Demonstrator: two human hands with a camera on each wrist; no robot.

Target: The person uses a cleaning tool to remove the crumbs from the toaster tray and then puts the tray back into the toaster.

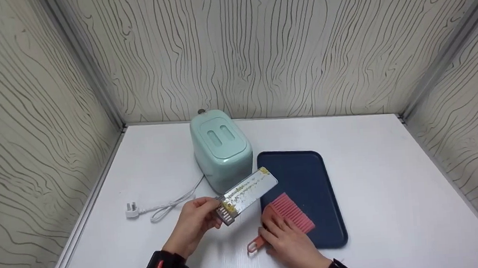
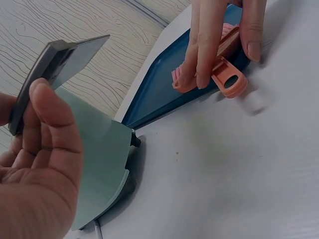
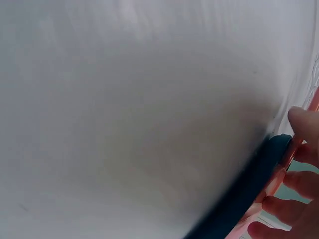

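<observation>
My left hand (image 1: 192,223) pinches the dark slotted end of a toaster crumb tray (image 1: 249,191), a flat silvery plate with yellow crumbs scattered on it. The tray is raised and tilted in front of a mint-green toaster (image 1: 223,145); in the left wrist view the tray (image 2: 82,59) is seen edge-on. Over the dark blue tray's near left edge, my right hand (image 1: 291,246) holds a pink brush (image 1: 297,216) with wide ribbed bristles and a looped handle (image 2: 230,82). Thumb and fingers lie on opposite sides of the brush. Its bristles are over the blue tray (image 1: 324,203).
A white cord with a plug (image 1: 132,210) lies on the white table (image 1: 390,190), left of the toaster. A few tiny crumbs (image 2: 177,153) lie on the table between the hands. Patterned panels (image 1: 258,48) enclose the back and sides.
</observation>
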